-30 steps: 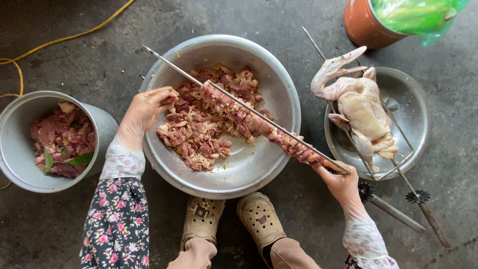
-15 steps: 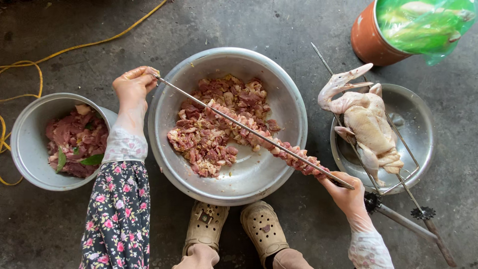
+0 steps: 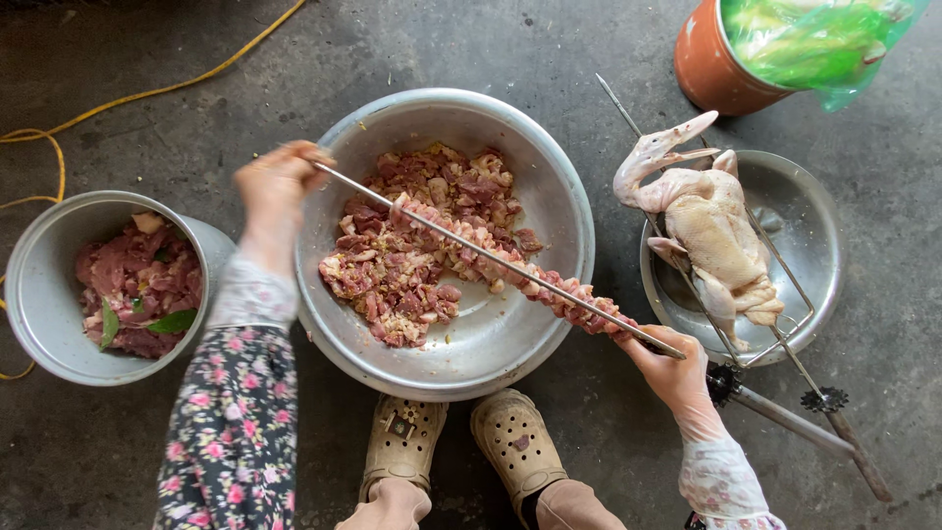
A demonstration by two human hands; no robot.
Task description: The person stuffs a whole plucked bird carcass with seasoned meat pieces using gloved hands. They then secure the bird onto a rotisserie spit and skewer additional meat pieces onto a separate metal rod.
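A long metal skewer [image 3: 461, 240] threaded with raw meat pieces [image 3: 520, 275] crosses a large metal bowl [image 3: 549, 157] of chopped meat [image 3: 392, 265]. My left hand [image 3: 277, 186], blurred, is closed around the skewer's bare far end at the bowl's left rim. My right hand [image 3: 672, 373] grips the skewer's near end past the bowl's right edge. The threaded meat covers the skewer's middle and right part.
A smaller metal pot [image 3: 49, 285] of meat with green leaves stands left. A plucked duck [image 3: 711, 231] on a spit lies over a metal tray [image 3: 819, 255] at right. An orange bucket [image 3: 721, 69] with a green bag stands top right. A yellow cord [image 3: 147, 93] runs top left. My sandalled feet [image 3: 461, 442] are below.
My left hand left the meat in the bowl, went up to the skewer's tip and now holds its bare end. The skewer has swung slightly; my right hand kept its grip.
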